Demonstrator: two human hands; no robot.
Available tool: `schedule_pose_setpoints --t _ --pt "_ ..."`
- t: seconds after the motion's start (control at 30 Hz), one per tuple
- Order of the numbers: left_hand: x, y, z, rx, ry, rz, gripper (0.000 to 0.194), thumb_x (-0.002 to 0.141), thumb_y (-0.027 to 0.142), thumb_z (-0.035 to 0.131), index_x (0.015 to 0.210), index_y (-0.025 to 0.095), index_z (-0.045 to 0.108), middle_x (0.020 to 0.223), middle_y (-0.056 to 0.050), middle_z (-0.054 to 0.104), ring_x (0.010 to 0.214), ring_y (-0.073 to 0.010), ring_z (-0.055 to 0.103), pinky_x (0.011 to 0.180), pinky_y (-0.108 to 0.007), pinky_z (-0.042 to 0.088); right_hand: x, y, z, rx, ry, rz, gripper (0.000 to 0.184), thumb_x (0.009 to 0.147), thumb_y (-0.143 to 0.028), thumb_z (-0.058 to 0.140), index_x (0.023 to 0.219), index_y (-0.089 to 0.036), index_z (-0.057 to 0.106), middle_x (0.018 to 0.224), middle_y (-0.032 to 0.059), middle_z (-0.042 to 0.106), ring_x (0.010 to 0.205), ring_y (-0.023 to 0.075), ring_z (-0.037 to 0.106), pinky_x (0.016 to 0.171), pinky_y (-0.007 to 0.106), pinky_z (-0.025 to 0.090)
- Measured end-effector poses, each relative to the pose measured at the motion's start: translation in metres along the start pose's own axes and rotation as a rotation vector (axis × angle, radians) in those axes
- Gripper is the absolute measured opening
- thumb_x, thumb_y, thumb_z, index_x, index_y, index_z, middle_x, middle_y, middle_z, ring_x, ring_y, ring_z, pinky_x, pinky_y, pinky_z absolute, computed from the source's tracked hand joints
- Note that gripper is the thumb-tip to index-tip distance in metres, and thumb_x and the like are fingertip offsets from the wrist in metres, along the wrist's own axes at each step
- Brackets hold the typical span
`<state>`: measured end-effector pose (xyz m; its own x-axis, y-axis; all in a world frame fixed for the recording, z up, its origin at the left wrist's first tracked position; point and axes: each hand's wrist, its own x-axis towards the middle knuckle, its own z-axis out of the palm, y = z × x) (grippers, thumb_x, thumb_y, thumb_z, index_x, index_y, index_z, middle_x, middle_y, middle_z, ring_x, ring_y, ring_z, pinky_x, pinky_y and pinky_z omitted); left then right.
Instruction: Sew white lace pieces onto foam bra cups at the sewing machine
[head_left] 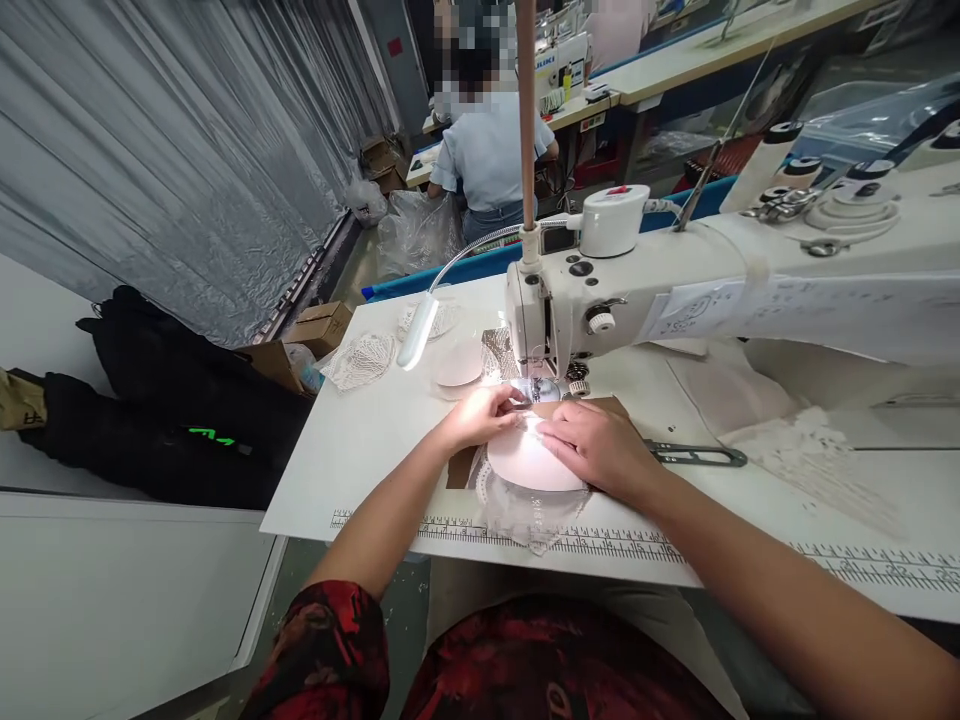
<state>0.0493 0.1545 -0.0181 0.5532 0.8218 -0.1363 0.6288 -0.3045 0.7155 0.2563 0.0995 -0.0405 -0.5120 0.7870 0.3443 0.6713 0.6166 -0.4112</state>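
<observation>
A white padded cup (pixel 529 462) lies on a piece of white lace (pixel 525 515) just in front of the needle of a white sewing machine (pixel 570 300). My left hand (pixel 484 413) rests on the far left edge of the cup, fingers curled and pinching the fabric near the presser foot. My right hand (pixel 600 445) lies flat on the cup's right side, fingers pressed together and holding it down. A brown cardboard piece (pixel 459 468) sits under the lace.
More lace pieces (pixel 364 360) and a white cup (pixel 459 365) lie at the table's far left, under a lamp on a gooseneck (pixel 418 332). Metal tweezers (pixel 694 456) lie to the right. A ruler strip (pixel 450 528) runs along the front edge. Another person (pixel 487 150) sits ahead.
</observation>
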Motion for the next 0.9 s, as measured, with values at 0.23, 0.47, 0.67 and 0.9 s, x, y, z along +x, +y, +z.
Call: schedule_pose_setpoints --t 0.23,0.47,0.67,0.9 --pt "-0.014 0.031 0.001 0.422 0.245 0.190 0.024 0.089 0.021 0.046 0.101 0.016 0.066 0.091 -0.007 0.066 0.088 -0.0193 0.061 0.078 -0.031 0.049 0.002 0.002 0.002 -0.057 -0.028 0.075 0.025 0.090 -0.025 0.047 0.089 -0.020 0.071 0.079 0.0058 0.064 0.080 0.0186 0.057 0.069 0.029 0.040" --pt "-0.029 0.022 0.031 0.655 0.150 0.311 0.030 0.092 0.023 0.040 0.110 0.010 0.061 0.118 -0.014 0.063 0.109 -0.0248 0.058 0.090 -0.040 0.051 0.004 0.005 0.005 -0.136 -0.033 0.080 0.027 0.089 -0.024 0.046 0.101 -0.018 0.069 0.084 0.0059 0.065 0.078 0.0191 0.056 0.070 0.031 0.039" --pt "-0.021 0.005 0.027 0.666 0.139 0.338 0.039 0.091 0.027 0.043 0.123 0.008 0.053 0.130 -0.017 0.055 0.119 -0.0277 0.052 0.095 -0.044 0.049 0.007 0.005 0.005 -0.204 -0.047 0.095 0.027 0.089 -0.026 0.045 0.105 -0.018 0.066 0.084 0.0049 0.065 0.073 0.0182 0.054 0.067 0.031 0.035" --pt "-0.009 -0.010 0.016 0.659 0.083 0.427 0.045 0.091 0.033 0.042 0.129 0.008 0.049 0.135 -0.016 0.052 0.124 -0.0280 0.047 0.100 -0.046 0.045 0.011 0.001 0.005 -0.257 -0.066 0.147 0.026 0.090 -0.025 0.044 0.099 -0.020 0.067 0.078 0.0035 0.065 0.069 0.0175 0.052 0.063 0.030 0.031"
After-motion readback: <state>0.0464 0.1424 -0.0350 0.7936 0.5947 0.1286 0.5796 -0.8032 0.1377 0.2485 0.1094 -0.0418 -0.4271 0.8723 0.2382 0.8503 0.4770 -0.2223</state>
